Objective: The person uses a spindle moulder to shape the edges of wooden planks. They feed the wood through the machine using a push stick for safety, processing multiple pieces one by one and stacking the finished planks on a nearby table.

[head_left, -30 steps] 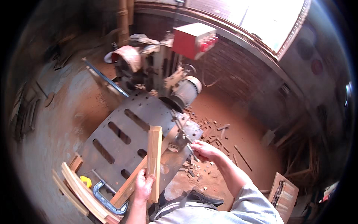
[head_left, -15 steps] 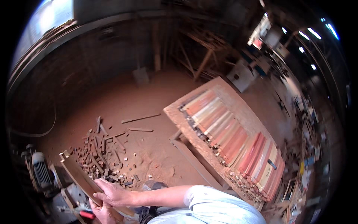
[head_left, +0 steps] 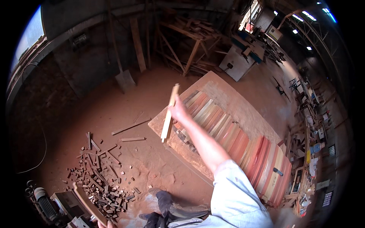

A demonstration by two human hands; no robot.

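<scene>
My right hand [head_left: 179,111], its arm stretched forward, is closed round a pale wooden strip [head_left: 166,128]. That strip is held above the far left edge of a board-topped table [head_left: 243,99], beside a row of wooden strips [head_left: 224,125] in reddish, tan and cream tones. At the lower edge only a few fingers of my left hand [head_left: 109,224] show. They grip the near end of a brownish wooden strip [head_left: 88,203], which points away to the left; the rest of that hand is cut off.
Offcuts [head_left: 102,190] lie heaped on the dusty floor at left, beside a machine with a finned motor [head_left: 45,199]. A dark marker-like object [head_left: 278,171] rests on the strips. Behind are a shovel [head_left: 125,79], a wooden rack [head_left: 190,55] and a pale machine [head_left: 235,62].
My right hand has left the left hand's side and swung forward and right over the table with a pale strip. My left hand has dropped toward the lower edge. The view has shifted.
</scene>
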